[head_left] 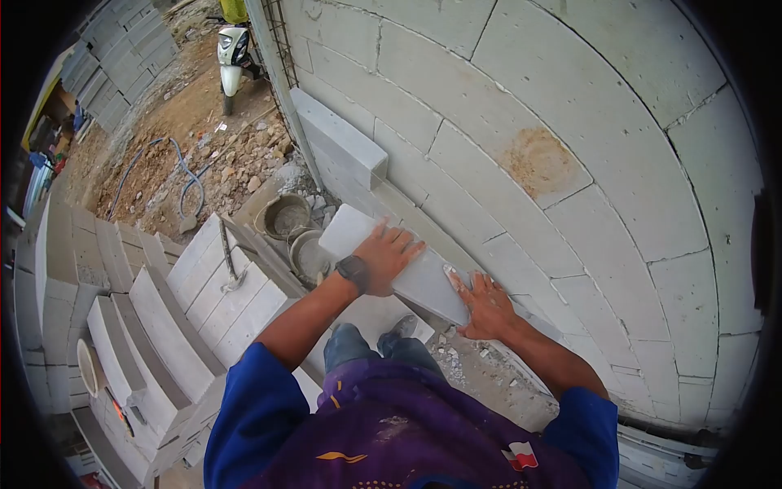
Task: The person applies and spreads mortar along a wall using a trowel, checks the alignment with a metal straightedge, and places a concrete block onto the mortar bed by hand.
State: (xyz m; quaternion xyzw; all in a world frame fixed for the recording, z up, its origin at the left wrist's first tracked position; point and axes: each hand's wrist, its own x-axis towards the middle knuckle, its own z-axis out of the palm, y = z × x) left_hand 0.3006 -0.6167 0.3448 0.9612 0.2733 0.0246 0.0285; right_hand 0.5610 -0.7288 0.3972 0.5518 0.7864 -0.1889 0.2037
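A pale grey aerated concrete block [436, 287] lies lengthwise below me, close along the tall block wall. My left hand [387, 257], with a dark watch on the wrist, rests flat across its upper face, fingers spread toward the wall side. Farther right, my right hand [482, 301] lies on the same block with fingers apart and whitish dust on the fingertips. What supports the block underneath is mostly hidden. Beyond its far end, another block [342, 134] sits on a low course against the wall.
Stacked blocks [236, 297] rise at my left, with a hammer-like tool [228, 257] on top. Two mortar buckets [287, 217] stand past my left hand. An orange-handled tool [120, 411] lies lower left. Rubble, a hose [191, 175] and a motor scooter [232, 65] are farther off.
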